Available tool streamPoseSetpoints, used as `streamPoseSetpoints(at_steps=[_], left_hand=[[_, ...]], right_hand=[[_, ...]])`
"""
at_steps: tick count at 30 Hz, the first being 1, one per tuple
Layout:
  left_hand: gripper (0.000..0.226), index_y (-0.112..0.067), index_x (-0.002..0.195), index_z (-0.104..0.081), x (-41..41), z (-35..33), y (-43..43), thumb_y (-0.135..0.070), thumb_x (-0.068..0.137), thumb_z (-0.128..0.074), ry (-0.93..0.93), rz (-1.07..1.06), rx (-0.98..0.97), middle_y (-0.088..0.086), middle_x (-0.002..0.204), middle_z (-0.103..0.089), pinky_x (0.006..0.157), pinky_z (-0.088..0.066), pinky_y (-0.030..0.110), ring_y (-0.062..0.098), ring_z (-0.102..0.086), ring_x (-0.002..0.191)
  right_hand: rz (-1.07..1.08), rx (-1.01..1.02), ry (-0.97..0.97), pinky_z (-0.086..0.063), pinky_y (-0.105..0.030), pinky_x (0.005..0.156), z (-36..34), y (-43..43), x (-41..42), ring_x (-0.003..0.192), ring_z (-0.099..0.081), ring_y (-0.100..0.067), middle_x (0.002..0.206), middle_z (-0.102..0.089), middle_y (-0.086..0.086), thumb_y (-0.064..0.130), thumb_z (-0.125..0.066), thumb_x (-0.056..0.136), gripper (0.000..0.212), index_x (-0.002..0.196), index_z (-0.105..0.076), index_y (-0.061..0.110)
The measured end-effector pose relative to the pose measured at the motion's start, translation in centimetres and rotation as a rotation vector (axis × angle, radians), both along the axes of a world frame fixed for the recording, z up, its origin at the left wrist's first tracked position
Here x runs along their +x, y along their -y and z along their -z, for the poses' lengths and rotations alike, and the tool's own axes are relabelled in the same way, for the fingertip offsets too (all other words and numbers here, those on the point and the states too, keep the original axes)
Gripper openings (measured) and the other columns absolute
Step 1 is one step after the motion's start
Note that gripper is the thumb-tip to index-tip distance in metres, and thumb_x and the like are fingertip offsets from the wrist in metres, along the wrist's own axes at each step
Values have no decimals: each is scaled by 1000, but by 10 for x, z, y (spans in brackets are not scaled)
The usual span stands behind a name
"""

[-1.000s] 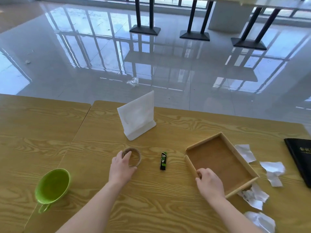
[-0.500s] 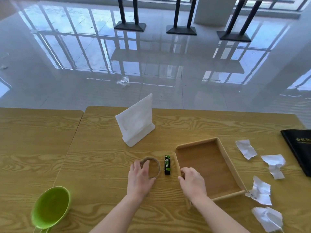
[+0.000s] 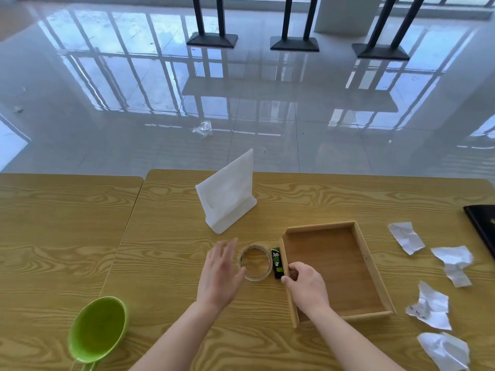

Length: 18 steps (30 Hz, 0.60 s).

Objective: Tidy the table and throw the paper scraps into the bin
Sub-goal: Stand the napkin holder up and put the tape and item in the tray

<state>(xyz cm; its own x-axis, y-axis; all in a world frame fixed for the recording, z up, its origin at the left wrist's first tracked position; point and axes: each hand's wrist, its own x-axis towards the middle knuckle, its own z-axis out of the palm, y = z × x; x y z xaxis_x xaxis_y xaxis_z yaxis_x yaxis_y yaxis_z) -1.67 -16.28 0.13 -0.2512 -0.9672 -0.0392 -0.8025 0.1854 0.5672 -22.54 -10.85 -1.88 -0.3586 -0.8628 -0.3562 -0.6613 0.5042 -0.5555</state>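
Observation:
A shallow wooden tray lies empty on the table. My right hand grips the tray's left wall, thumb outside and fingers inside. A roll of clear tape lies flat just left of a small black and green lighter, which rests against the tray's left wall. My left hand is spread open beside the tape roll, its fingers at the roll's left rim. Several crumpled white paper scraps lie right of the tray: one, another, a third.
A white upright sign holder stands behind the tape. A green cup sits at the near left. A black folder lies at the right edge. Beyond the table are a glossy tiled floor with a plastic wrapper and black table legs.
The tray has slid left until it touches the lighter. The tape roll has moved right, close to the lighter. My left hand has opened and come off the top of the roll.

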Motion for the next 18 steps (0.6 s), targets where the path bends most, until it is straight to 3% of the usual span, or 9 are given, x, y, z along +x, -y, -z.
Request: streamPoseSetpoints(at_steps=[3, 6, 8, 13, 15, 18], left_hand=[[53, -14, 127, -55, 23, -35, 18, -14, 78, -76, -43, -151, -333, 3, 112, -55, 81, -51, 32, 22, -53, 105], [44, -7, 115, -56, 39, -65, 46, -13, 76, -76, -78, -322, -540, 10, 105, -53, 82, -42, 31, 28, -51, 98], [50, -5, 120, -51, 41, -78, 66, -18, 78, -75, -124, -383, -521, 14, 109, -52, 88, -44, 39, 31, -50, 101], [75, -10, 147, -33, 31, -86, 104, -30, 86, -72, -221, -345, -206, 14, 140, -51, 103, -38, 39, 28, -45, 129], [63, -13, 144, -43, 28, -83, 111, -27, 89, -70, -257, -338, -136, 12, 127, -64, 93, -45, 38, 27, -59, 118], [33, -16, 122, -65, 27, -80, 110, -18, 89, -68, -233, -322, -220, -2, 81, -67, 70, -43, 29, 25, -66, 83]], right_hand=[[-5, 2, 15, -44, -23, 74, 0, 1, 0, 90, -58, -10, 97, -64, 9, 29, -67, 90, 27, 116, -66, 19], [0, 4, 18, -47, -25, 74, -1, 3, 2, 89, -59, -11, 95, -64, 9, 28, -67, 90, 24, 113, -66, 20], [1, 18, 15, -49, -27, 76, -2, 4, 2, 89, -59, -12, 95, -63, 8, 28, -67, 90, 23, 111, -65, 20], [-19, 35, 10, -46, -26, 73, -4, 8, 1, 89, -59, -13, 97, -65, 6, 27, -67, 90, 24, 113, -66, 19], [-14, 27, 7, -45, -26, 74, -5, 12, 3, 89, -58, -14, 100, -66, 5, 27, -67, 91, 26, 115, -65, 18], [-13, 25, 9, -44, -25, 75, -5, 15, 7, 90, -56, -14, 105, -66, 2, 27, -66, 91, 30, 120, -64, 17]])
